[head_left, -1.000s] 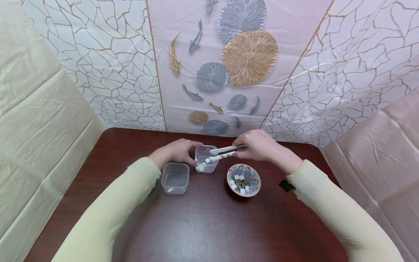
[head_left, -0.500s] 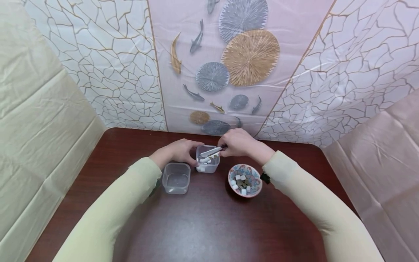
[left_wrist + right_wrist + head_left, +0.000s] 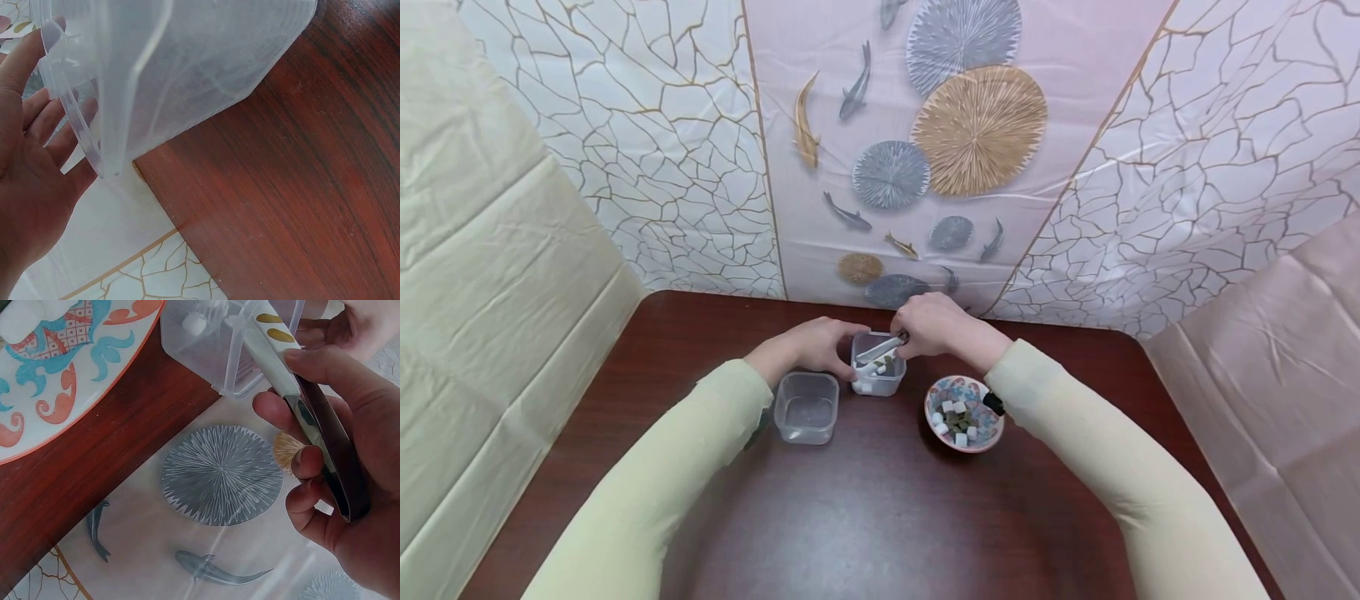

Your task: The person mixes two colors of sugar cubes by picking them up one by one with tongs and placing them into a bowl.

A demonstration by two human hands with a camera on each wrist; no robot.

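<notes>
My left hand (image 3: 815, 343) grips the left side of a small clear plastic container (image 3: 880, 387), thumb in front and fingers behind. My right hand (image 3: 928, 323) holds white tongs (image 3: 880, 349) with dark handles, seen closer as patterned tongs (image 3: 275, 362) in the right wrist view. Their tips reach down inside that container, among white cubes; whether they pinch a cube is hidden. To the right, a patterned bowl (image 3: 936, 392) holds several white cubes (image 3: 961, 438) and brownish-green pieces (image 3: 957, 421). The left wrist view shows the left palm (image 3: 28, 187) behind clear plastic.
A second clear container (image 3: 807, 434) stands just left of and nearer than the gripped one. The dark red wooden table (image 3: 865, 517) runs back to a patterned cloth wall (image 3: 820, 275). The right forearm passes close to the bowl's right rim.
My right hand has moved left and the tongs have gone from above the container's right rim down into it. The left hand keeps its grip on the container.
</notes>
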